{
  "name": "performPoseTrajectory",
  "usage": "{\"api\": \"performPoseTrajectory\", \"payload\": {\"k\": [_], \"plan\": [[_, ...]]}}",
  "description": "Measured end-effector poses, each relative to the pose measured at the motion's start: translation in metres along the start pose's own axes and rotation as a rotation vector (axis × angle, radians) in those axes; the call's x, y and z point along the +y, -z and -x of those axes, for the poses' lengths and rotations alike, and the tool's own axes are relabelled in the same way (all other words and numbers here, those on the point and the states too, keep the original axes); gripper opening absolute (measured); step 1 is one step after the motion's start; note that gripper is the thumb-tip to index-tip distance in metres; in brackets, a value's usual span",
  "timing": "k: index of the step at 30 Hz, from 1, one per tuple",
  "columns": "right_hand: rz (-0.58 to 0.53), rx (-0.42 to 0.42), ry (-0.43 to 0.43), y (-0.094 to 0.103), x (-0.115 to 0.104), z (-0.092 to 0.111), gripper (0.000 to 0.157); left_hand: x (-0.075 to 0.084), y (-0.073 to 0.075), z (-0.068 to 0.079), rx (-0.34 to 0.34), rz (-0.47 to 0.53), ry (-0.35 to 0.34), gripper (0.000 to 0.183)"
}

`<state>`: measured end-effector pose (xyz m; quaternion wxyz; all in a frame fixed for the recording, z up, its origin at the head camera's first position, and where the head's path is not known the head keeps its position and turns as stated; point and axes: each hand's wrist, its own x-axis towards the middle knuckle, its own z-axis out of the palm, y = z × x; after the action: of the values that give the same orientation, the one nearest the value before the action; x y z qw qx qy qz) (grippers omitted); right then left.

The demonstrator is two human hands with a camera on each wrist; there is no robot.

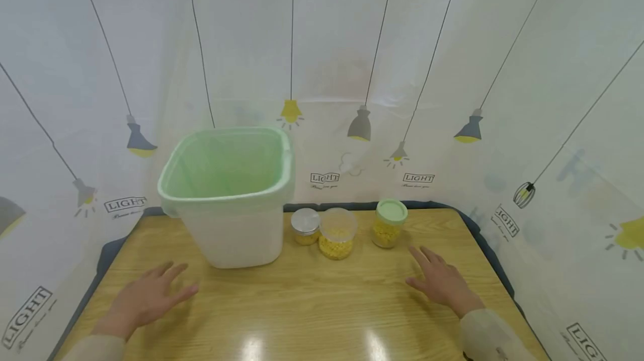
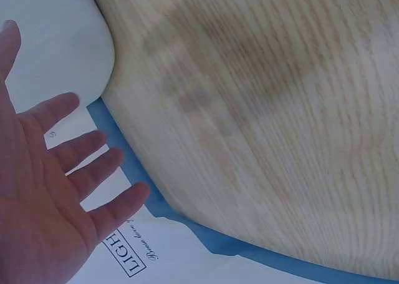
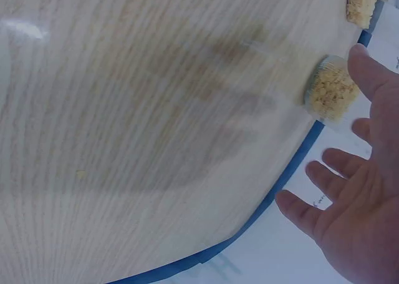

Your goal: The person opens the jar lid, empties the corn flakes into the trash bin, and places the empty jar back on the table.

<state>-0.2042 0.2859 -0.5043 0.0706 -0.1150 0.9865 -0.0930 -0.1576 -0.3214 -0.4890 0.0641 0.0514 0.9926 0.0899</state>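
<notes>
My left hand (image 1: 151, 297) hovers over the left part of the wooden table, fingers spread, holding nothing. Nearest to it stands a white bin with a light green rim (image 1: 226, 199), its open top showing a green inside. On the other side my right hand (image 1: 439, 278) is also spread and holds nothing. Just beyond its fingertips is a jar with a light green lid (image 1: 392, 212), with small yellow pieces inside. Left of that jar stand a clear tub (image 1: 337, 235) of the same yellow pieces and a small jar with a silver lid (image 1: 305, 221).
The wooden table (image 1: 312, 305) has a dark blue edge (image 2: 212, 237) along its border. White sheeting (image 1: 332, 42) printed with hanging lamps surrounds it at the back and sides. A tiny yellow crumb (image 3: 80, 174) lies on the tabletop in the right wrist view.
</notes>
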Motion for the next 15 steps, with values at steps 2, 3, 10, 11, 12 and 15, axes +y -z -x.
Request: {"api": "performPoseTrajectory", "payload": {"k": [2,3,10,11,12,15], "plan": [[-0.021,-0.032,0.005,0.003,-0.001,-0.001,0.08,0.001,0.004,-0.001,-0.046,0.02,-0.001,0.079],[-0.028,-0.046,0.008,0.004,-0.001,-0.002,0.079,0.001,0.005,-0.002,-0.067,0.03,0.001,0.079],[-0.177,-0.189,0.015,0.01,-0.005,-0.008,0.07,0.004,0.009,-0.008,-0.178,0.117,-0.018,0.075],[-0.197,-0.206,0.02,0.011,-0.006,-0.009,0.069,0.005,0.009,-0.009,-0.183,0.122,-0.025,0.074],[-0.222,-0.219,0.023,0.012,-0.007,-0.009,0.067,0.006,0.009,-0.009,-0.188,0.128,-0.03,0.072],[-0.259,-0.238,0.041,0.013,-0.009,-0.011,0.065,0.011,0.01,-0.01,-0.199,0.148,-0.041,0.067]]}}
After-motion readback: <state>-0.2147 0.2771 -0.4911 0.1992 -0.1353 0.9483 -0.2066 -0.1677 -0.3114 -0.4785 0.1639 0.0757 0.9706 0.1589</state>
